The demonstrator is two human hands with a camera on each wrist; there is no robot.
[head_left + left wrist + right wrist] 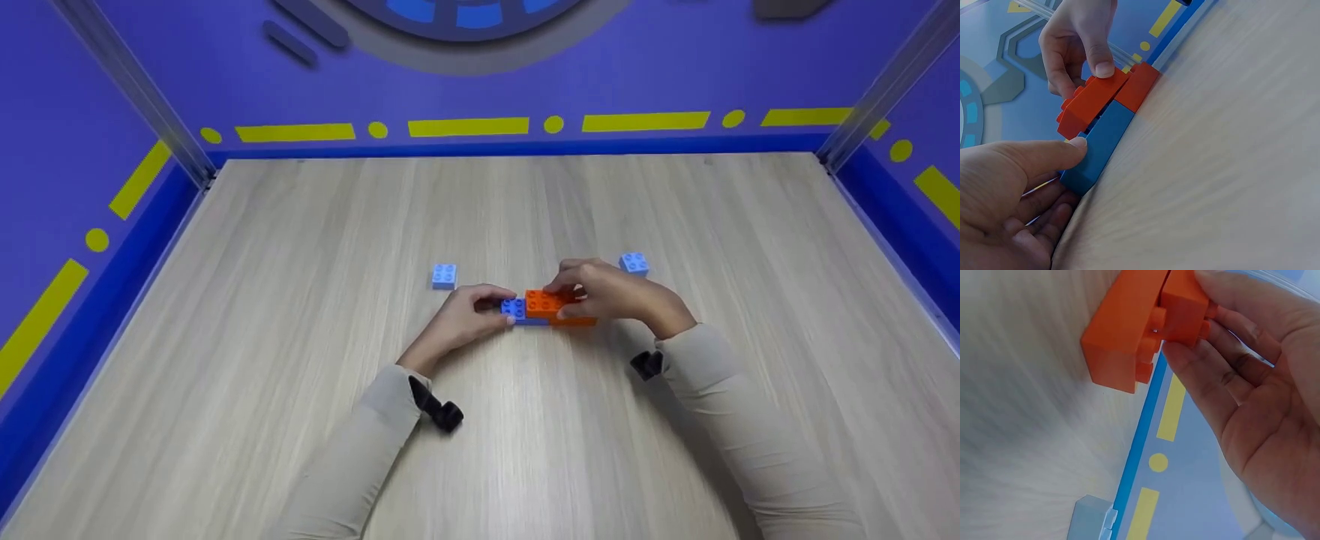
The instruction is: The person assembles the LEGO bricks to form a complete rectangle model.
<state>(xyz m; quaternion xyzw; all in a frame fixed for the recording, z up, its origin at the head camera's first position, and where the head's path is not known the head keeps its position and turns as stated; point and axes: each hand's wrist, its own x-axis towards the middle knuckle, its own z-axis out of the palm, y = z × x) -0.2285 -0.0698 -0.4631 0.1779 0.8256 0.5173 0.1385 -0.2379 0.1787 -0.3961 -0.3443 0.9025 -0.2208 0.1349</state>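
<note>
On the wooden table, a blue toy brick point(513, 308) and a lower orange brick point(1141, 87) lie end to end. My left hand point(463, 315) pinches the blue brick at its left end, thumb on the near side. Above the pair is an upper orange brick point(541, 302), spanning where they meet. My right hand point(613, 291) holds that upper brick between thumb and fingers. In the left wrist view it sits slightly tilted, a narrow gap showing beneath it. Bare studs of the lower orange brick point(1114, 337) appear in the right wrist view.
Two light blue bricks stand on the table point(315, 337): one point(444, 277) beyond my left hand, the other point(634, 263) just beyond my right wrist. Blue panels point(480, 97) with yellow marks wall the back and sides.
</note>
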